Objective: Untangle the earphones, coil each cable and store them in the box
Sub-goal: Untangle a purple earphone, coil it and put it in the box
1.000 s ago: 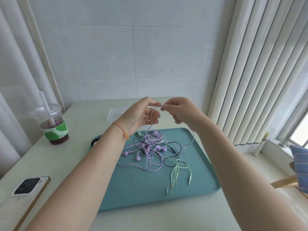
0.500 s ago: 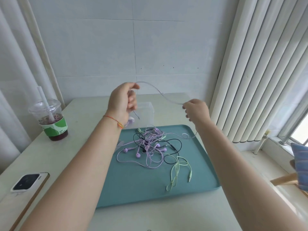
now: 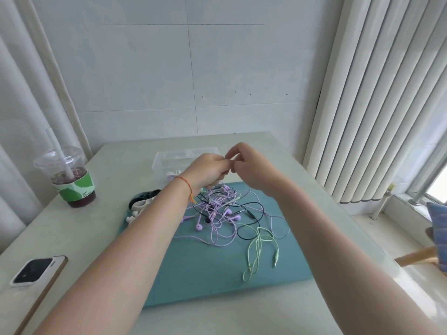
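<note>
A lidded clear plastic cup (image 3: 70,176) of dark drink stands left; a white-cased phone (image 3: 33,269) lies nearer, on the pale table (image 3: 116,170).

Teal tray (image 3: 193,274) w/ purple earphones (image 3: 212,213), black cable (image 3: 251,213), pale green cable (image 3: 258,245); green-white cup sleeve (image 3: 76,187).

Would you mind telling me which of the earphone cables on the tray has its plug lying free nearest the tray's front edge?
The pale green cable: its plug points toward the front edge, clear of the purple and black tangle.
</note>
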Action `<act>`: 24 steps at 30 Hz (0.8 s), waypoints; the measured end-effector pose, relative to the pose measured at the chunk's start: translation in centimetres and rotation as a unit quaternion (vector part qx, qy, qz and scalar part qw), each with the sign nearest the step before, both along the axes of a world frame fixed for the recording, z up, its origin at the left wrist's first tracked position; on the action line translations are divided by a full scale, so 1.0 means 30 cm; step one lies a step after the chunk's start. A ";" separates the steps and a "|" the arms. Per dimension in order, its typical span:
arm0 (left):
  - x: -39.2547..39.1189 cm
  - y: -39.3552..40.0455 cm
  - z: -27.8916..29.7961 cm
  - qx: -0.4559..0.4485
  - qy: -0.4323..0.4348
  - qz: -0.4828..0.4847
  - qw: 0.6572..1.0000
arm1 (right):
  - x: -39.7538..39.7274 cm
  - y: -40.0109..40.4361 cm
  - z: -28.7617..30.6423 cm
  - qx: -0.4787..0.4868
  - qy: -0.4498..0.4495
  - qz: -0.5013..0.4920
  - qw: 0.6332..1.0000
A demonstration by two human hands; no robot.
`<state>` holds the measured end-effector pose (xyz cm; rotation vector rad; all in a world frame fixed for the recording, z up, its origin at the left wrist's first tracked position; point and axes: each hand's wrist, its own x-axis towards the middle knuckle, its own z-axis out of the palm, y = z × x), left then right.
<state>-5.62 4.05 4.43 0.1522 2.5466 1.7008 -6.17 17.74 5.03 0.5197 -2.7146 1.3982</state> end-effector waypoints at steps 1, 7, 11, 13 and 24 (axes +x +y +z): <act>0.000 -0.007 -0.005 0.025 -0.007 0.002 1.000 | -0.007 -0.003 0.001 0.007 -0.001 0.001 1.000; -0.025 -0.102 -0.067 0.160 -0.075 -0.002 0.984 | -0.076 0.006 -0.016 0.013 0.041 -0.010 0.999; -0.034 -0.127 -0.103 0.254 -0.129 -0.060 0.957 | -0.153 0.011 -0.057 -0.055 0.074 -0.095 0.991; -0.042 -0.132 -0.109 0.319 -0.148 -0.086 0.932 | -0.183 -0.003 -0.071 -0.075 0.083 -0.126 0.986; -0.097 -0.144 -0.144 0.545 -0.097 -0.005 0.833 | -0.162 -0.125 -0.144 0.110 -0.010 0.038 0.993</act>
